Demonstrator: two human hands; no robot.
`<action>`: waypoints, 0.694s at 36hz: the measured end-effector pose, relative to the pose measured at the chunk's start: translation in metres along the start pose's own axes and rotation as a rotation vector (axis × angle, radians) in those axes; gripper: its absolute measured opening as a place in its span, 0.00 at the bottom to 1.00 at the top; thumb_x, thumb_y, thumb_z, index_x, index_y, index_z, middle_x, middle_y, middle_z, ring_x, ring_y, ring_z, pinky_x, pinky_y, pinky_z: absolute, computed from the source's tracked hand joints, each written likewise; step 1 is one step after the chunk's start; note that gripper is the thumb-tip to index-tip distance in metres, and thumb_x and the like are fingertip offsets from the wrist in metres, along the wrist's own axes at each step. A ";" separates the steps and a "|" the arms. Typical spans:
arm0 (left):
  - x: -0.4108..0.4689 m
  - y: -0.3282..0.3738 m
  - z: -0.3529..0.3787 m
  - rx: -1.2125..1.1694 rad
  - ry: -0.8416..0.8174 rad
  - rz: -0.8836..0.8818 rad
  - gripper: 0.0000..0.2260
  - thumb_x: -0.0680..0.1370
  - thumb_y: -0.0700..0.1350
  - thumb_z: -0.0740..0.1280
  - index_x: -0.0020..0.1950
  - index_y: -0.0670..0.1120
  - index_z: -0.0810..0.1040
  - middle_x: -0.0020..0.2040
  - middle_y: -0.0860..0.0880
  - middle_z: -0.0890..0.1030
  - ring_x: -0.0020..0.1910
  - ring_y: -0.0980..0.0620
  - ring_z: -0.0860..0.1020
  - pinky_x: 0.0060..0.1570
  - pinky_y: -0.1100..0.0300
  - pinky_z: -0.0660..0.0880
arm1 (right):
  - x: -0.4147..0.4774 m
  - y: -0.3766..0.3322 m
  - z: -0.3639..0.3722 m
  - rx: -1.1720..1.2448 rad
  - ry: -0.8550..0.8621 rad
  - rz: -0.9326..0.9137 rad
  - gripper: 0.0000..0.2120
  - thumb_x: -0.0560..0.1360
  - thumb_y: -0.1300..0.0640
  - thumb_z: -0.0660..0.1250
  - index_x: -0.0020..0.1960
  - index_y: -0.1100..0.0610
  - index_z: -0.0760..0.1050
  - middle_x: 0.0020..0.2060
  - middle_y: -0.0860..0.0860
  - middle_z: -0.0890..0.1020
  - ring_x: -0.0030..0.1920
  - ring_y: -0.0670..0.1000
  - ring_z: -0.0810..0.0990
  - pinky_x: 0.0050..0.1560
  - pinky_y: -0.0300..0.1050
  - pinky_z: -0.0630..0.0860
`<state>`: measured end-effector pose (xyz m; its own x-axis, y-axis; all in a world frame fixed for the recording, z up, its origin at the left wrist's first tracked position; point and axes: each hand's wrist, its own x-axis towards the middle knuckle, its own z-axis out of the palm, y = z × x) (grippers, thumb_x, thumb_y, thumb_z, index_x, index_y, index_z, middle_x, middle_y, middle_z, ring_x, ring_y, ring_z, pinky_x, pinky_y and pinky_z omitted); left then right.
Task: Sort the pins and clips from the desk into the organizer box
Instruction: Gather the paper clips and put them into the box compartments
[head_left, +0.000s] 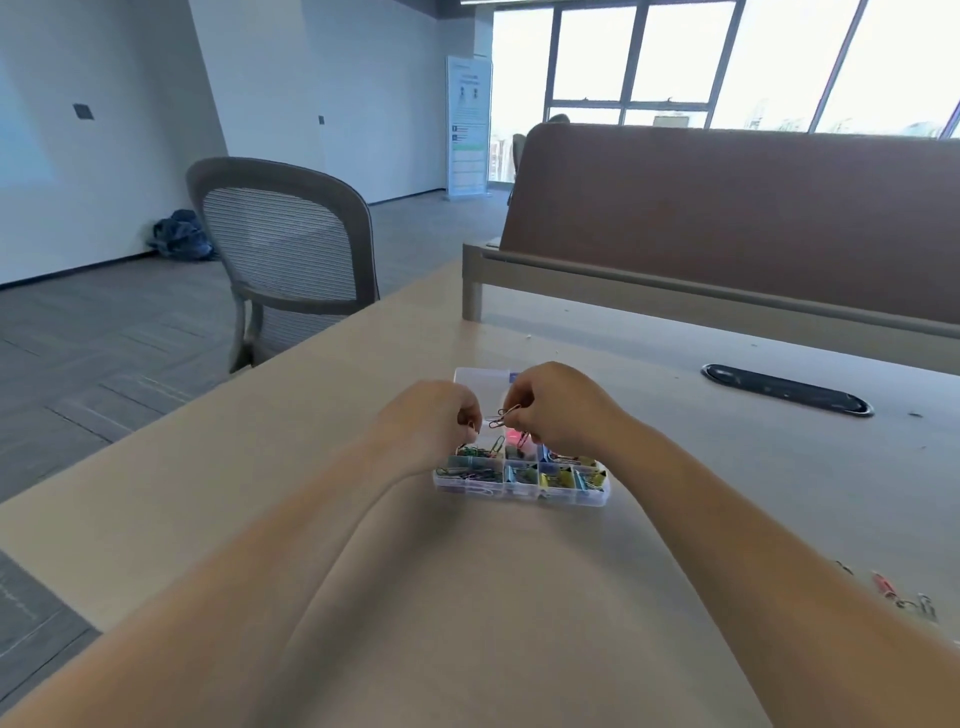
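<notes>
A clear plastic organizer box with several compartments sits on the desk, its lid open toward the far side. Its cells hold coloured paper clips and yellow binder clips. Both my hands hover just above the box. My right hand pinches a small tangle of paper clips. My left hand has its fingers curled near the other end of that tangle; whether it grips a clip is unclear. A few loose clips lie on the desk at the far right.
The beige desk stretches around the box. A brown partition stands along its far side, with a black cable slot in front. A grey mesh chair stands left of the desk.
</notes>
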<state>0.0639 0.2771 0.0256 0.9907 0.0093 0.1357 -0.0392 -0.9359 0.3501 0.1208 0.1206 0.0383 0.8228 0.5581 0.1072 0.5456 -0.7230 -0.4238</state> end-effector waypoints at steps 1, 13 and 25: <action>0.001 -0.001 0.001 0.008 -0.003 0.011 0.04 0.74 0.41 0.69 0.46 0.49 0.82 0.41 0.53 0.78 0.39 0.55 0.74 0.36 0.63 0.66 | 0.001 0.000 0.001 0.000 -0.003 -0.003 0.06 0.76 0.58 0.69 0.50 0.57 0.83 0.36 0.46 0.78 0.34 0.42 0.75 0.35 0.35 0.68; 0.004 -0.009 0.003 0.026 -0.028 0.071 0.06 0.75 0.45 0.70 0.51 0.50 0.82 0.43 0.54 0.77 0.44 0.55 0.74 0.41 0.63 0.66 | 0.006 0.003 0.006 -0.016 -0.009 0.002 0.06 0.76 0.58 0.70 0.51 0.56 0.83 0.38 0.46 0.80 0.36 0.43 0.77 0.36 0.35 0.69; -0.002 -0.013 -0.003 -0.090 0.008 0.023 0.02 0.75 0.42 0.69 0.45 0.48 0.80 0.35 0.55 0.78 0.35 0.57 0.77 0.35 0.64 0.70 | 0.009 -0.003 0.009 -0.037 -0.030 0.009 0.05 0.76 0.58 0.70 0.50 0.56 0.83 0.41 0.48 0.82 0.38 0.46 0.78 0.38 0.38 0.71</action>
<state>0.0624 0.2905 0.0236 0.9883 -0.0083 0.1522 -0.0736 -0.9003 0.4291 0.1250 0.1317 0.0329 0.8231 0.5627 0.0766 0.5438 -0.7423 -0.3915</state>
